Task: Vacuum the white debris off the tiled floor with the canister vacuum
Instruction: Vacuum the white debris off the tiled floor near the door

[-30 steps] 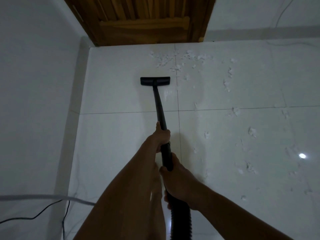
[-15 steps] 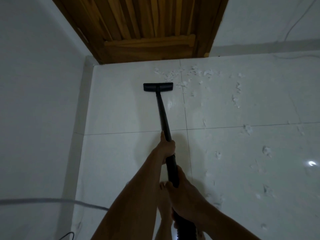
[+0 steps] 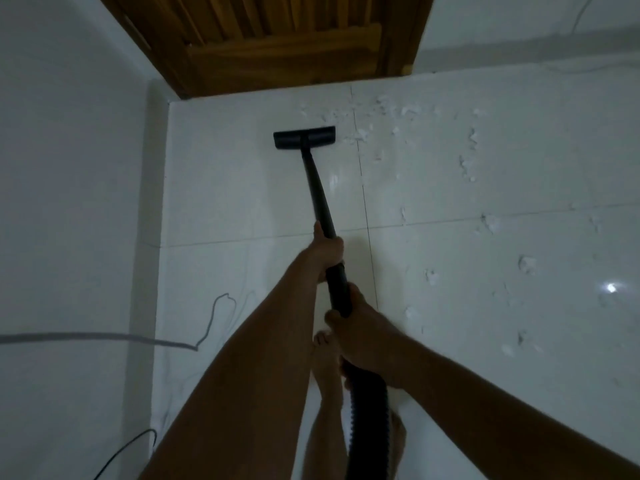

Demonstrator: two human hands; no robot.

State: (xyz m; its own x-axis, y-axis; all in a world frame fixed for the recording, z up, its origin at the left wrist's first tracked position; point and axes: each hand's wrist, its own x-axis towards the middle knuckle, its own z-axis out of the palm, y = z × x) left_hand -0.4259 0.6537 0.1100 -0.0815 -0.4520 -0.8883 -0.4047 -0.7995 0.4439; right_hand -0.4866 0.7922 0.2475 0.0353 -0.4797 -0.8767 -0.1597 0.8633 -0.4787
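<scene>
Near the door [image 3: 277, 46], with left hand [image 3: 327, 251] and right hand [image 3: 363, 341] wrapped round wand [image 3: 318, 188]: press floor head [image 3: 304, 137] flat, sweep right into white debris [image 3: 527, 265].

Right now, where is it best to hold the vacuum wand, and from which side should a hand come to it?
Hold the wand on its straight tube, not the ribbed hose: one place mid-tube, one at its near end. Come from the near side, above, since it slopes down away to the floor head. The left hand and right hand hold it so.
</scene>
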